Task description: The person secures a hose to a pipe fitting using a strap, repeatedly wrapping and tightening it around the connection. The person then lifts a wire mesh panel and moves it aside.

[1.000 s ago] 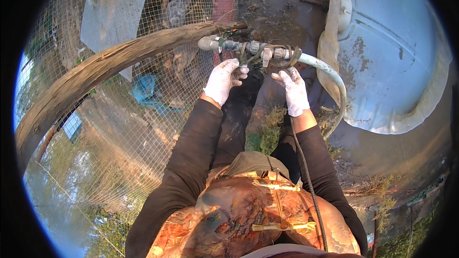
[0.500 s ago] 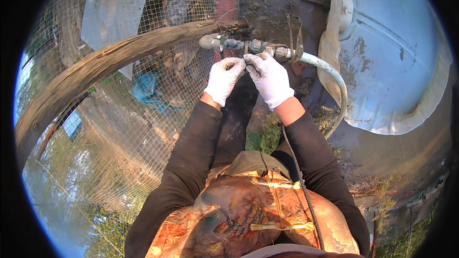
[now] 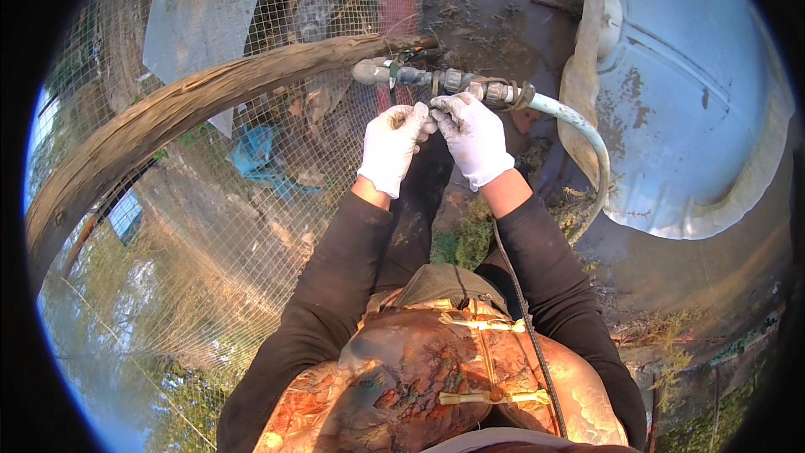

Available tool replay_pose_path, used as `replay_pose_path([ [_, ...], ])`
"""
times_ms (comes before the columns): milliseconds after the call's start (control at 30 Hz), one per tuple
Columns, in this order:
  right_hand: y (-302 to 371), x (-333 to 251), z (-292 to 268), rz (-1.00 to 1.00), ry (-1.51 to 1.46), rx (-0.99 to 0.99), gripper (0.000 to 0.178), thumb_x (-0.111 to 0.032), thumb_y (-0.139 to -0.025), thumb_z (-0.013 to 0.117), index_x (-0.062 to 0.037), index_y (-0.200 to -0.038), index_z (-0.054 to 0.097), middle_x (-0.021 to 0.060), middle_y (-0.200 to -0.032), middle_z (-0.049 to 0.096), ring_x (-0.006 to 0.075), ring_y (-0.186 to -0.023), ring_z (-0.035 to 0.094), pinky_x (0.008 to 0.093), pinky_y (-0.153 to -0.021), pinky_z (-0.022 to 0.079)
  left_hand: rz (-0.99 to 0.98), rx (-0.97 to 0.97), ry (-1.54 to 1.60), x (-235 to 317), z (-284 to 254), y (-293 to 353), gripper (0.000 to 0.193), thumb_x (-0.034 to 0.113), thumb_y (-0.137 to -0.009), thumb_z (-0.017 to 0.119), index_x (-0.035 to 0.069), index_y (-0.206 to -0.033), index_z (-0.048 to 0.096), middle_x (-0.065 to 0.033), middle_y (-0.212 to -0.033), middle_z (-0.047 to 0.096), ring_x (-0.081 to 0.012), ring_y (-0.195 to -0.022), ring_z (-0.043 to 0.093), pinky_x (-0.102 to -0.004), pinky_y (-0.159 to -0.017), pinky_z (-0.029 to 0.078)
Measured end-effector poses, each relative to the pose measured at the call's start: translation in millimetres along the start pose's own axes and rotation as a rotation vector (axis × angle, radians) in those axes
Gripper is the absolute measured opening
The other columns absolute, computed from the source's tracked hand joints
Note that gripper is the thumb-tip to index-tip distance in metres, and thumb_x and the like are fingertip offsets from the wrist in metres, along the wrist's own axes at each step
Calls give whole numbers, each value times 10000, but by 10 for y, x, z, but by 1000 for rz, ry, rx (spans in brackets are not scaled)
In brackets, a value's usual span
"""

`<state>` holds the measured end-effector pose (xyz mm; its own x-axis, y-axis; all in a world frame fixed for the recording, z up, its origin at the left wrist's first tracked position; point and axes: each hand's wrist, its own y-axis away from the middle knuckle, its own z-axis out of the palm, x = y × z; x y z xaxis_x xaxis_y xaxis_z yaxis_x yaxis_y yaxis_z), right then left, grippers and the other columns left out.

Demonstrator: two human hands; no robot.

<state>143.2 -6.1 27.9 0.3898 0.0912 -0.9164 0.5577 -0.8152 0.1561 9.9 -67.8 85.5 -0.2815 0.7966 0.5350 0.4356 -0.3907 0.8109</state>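
Note:
My left hand (image 3: 391, 144), in a dirty white glove, is closed, with thumb and fingers pressed together just below the pipe fitting (image 3: 411, 75). Close beside it my right hand (image 3: 475, 136), gloved likewise, pinches at the fingertips. Whatever sits between the fingers is too small and hidden to name. Just beyond both hands, the grey fitting with dark ribbed couplings (image 3: 453, 80) joins a pale curved hose (image 3: 579, 122). A brown strap (image 3: 525, 96) is wrapped round the hose end beside the couplings. A dark green band (image 3: 393, 72) circles the fitting farther left.
A bent wooden pole (image 3: 193, 92) runs along wire mesh (image 3: 243, 226) on the left. Blue plastic scrap (image 3: 256, 153) lies behind the mesh. At right a large pale blue tub-like shell (image 3: 688, 92) rests in muddy water (image 3: 671, 268). Weeds (image 3: 470, 239) grow below my hands.
The strap's loop, which stood up above the hose, now lies close round it. My left hand has turned slightly and its fingertips have shifted; my right hand has barely moved.

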Motion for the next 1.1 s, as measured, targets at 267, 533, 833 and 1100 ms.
replay_pose_path([
  [267, 68, 28, 53, -43, -71, 67, 122, -80, -892, 705, -70, -1013, 687, 116, -944, 674, 322, -853, 682, 372, -754, 552, -79, -82, 114, -66, 41, -102, 265, 293, -989, 677, 28, -990, 689, -21, -860, 692, -85, -737, 619, -232, -641, 489],
  [533, 72, -25, 16, 63, -162, 75, 121, -122, -899, 706, -84, -1011, 683, 126, -949, 674, 336, -855, 678, 385, -762, 551, 51, -154, 80, -97, 12, -156, 227, 255, -1001, 652, 37, -948, 682, -16, -831, 691, -81, -708, 612, -231, -631, 480],
  [833, -27, -66, -103, -171, 63, 70, 199, -113, -835, 705, -115, -1034, 694, 97, -947, 688, 290, -846, 691, 390, -723, 570, -51, -255, 102, -48, -101, -200, 217, 232, -1011, 609, 58, -889, 651, 10, -764, 641, -73, -647, 548, -225, -610, 437],
  [1100, -118, -70, -83, -76, 235, -76, 140, -108, -855, 711, -94, -994, 703, 115, -965, 704, 302, -775, 679, 362, -699, 568, -33, -234, 61, 22, -131, -184, 208, 231, -994, 637, 46, -906, 670, -5, -761, 664, -76, -645, 582, -217, -601, 449],
])
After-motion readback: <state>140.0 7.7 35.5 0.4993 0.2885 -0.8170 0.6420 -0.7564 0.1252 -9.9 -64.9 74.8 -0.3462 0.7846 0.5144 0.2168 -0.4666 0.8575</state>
